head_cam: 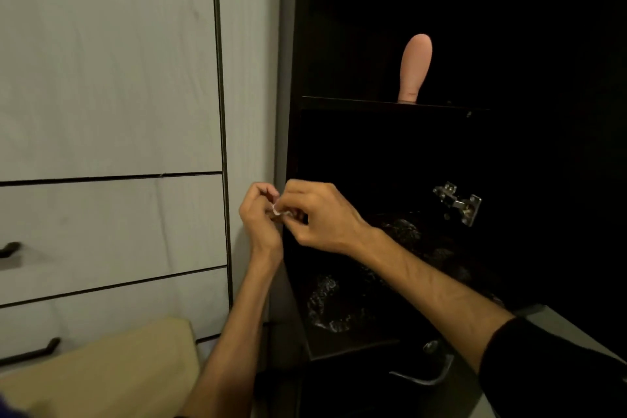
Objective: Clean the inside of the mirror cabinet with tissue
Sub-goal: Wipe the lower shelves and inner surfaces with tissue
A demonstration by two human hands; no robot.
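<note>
1. Pale drawer fronts (108,220) with dark handles fill the left; a beige block (101,370) lies near.
2. Left hand (259,214) and right hand (315,217) together pinch a small white tissue (277,211) before the cabinet's left edge.
3. Mirror cabinet (441,146), open and dark: shelf (373,102), hinge (458,202). Wiping appears not yet underway; how much of the interior is clean cannot be told.

No legible text or labels anywhere.
</note>
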